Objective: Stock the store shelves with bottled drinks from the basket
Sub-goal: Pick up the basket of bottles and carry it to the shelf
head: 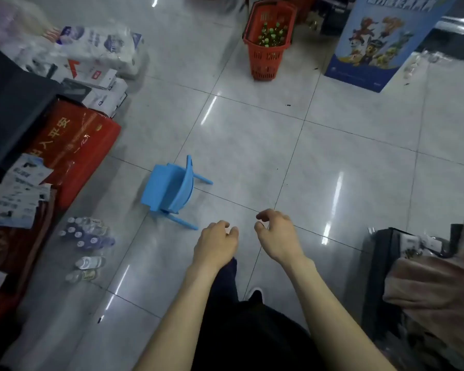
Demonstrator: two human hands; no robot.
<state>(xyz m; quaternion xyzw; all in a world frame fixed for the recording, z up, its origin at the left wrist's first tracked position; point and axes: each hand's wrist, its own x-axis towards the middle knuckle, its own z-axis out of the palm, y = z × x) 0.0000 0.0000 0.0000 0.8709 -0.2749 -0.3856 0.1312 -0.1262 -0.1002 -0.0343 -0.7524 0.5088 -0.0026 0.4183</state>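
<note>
Both the left hand (217, 243) and the right hand (276, 234) are being carried loosely curled and empty, presumably freed for the green-capped bottles (272, 36) being kept in the red plastic basket (264, 64) well ahead.

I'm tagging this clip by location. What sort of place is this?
Probably a small shop's aisle: a red plastic shopping basket of green-capped bottles stands on the tiled floor, boxed goods are stacked at left, and a blue cartoon display stand is at right.
</note>
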